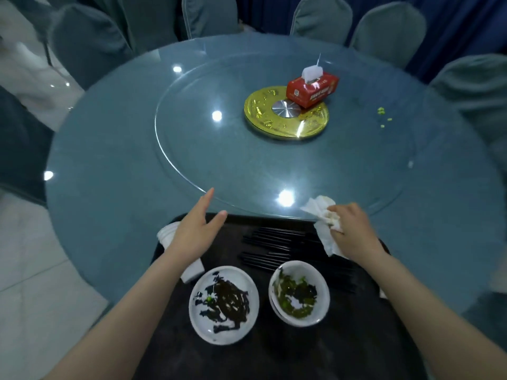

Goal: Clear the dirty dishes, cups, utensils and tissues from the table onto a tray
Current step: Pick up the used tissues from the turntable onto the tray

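Starting far left: round glass-topped table (115,165) w/ teal cloth under, covered chairs round the back. Left hand (196,229) hovers over the black tray's (343,352) far-left corner, fingers straight & spread wide, holding nothing. Under its wrist lies a folded white napkin (192,270), partly hidden, on the tray edge. Next, a white plate (223,304) w/ dark seaweed scraps sits on the tray, near side. Beside it to the right, a white bowl (299,293) w/ green & dark leftovers, just apart from the plate. Behind both, black chopsticks (274,242) lie in loose rows on the tray. Mid-table, on the lazy susan (192,160), a gold disc (285,116) carries a red tissue box (311,90). Right hand (349,231) grips a crumpled white tissue (319,212) at the tray's far-right corner. Few green crumbs (382,116) far right on the glass.
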The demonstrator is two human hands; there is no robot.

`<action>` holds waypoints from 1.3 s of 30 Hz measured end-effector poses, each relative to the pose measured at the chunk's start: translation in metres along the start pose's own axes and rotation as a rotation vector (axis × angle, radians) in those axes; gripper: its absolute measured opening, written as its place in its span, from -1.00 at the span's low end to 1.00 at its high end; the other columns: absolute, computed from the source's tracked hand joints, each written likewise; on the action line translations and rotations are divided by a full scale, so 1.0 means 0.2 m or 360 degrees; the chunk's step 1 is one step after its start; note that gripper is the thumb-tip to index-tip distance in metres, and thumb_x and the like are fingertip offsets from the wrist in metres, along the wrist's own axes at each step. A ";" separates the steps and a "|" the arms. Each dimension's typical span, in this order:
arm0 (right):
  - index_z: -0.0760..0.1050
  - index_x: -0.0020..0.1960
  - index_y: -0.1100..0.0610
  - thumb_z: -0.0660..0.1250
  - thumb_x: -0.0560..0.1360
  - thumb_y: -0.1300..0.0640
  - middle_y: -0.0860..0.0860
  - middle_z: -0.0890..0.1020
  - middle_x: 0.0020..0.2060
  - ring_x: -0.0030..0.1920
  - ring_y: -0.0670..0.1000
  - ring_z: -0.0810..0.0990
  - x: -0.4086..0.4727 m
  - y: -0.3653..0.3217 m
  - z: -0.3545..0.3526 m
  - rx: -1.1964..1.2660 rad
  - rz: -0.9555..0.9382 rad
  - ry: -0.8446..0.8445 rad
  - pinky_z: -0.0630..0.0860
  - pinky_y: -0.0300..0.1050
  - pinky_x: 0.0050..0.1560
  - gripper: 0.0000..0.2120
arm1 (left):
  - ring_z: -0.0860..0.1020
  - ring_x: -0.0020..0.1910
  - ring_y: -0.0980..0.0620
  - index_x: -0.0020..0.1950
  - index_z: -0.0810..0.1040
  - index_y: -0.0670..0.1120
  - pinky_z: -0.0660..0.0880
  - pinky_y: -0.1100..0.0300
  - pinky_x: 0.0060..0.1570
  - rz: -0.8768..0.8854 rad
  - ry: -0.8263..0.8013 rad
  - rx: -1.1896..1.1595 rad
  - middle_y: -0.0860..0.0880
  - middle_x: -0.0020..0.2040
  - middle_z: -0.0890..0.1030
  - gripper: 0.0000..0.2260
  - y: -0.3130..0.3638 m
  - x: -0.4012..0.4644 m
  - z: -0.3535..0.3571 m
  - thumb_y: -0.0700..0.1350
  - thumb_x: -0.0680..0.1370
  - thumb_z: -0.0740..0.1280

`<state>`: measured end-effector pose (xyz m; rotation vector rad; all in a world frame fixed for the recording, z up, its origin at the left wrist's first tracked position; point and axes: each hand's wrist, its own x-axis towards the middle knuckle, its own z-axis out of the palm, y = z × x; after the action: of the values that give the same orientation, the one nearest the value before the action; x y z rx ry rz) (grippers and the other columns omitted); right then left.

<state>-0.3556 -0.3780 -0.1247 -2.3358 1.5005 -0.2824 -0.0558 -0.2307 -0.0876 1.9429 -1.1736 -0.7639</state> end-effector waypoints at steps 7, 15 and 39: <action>0.46 0.33 0.11 0.26 0.57 0.04 0.06 0.39 0.37 0.39 0.04 0.29 -0.42 0.12 -0.02 0.0268 0.0271 -0.0083 0.20 -0.07 0.38 -0.65 | 0.21 0.46 0.15 0.54 0.18 -0.04 0.10 0.31 0.35 -0.0034 -0.0044 -0.0115 0.05 0.50 0.28 -0.48 0.00 -0.33 0.01 -0.06 0.61 0.25; 0.29 0.46 0.10 0.26 0.57 0.15 0.11 0.23 0.50 0.49 0.08 0.20 -0.89 0.34 -0.03 0.0248 0.0602 -0.0161 0.18 -0.01 0.44 -0.53 | 0.36 0.38 0.11 0.49 0.29 0.01 0.24 0.08 0.41 -0.0216 -0.0042 -0.0427 0.06 0.43 0.39 -0.54 -0.05 -0.57 0.06 -0.13 0.59 0.29; 0.01 0.56 0.00 0.24 0.56 -0.02 0.08 -0.06 0.56 0.54 0.12 -0.07 -0.99 0.30 0.05 0.0140 0.0609 -0.0469 0.01 0.02 0.50 -0.34 | 0.46 0.24 0.14 0.42 0.39 0.00 0.31 0.26 0.21 -0.0234 -0.0081 -0.0401 0.04 0.32 0.51 -0.59 0.01 -0.68 0.14 -0.19 0.58 0.27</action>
<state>-0.4851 -0.2196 -0.1538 -1.8733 1.6974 0.0892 -0.1336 -0.1166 -0.0850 1.8208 -0.9213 -0.9936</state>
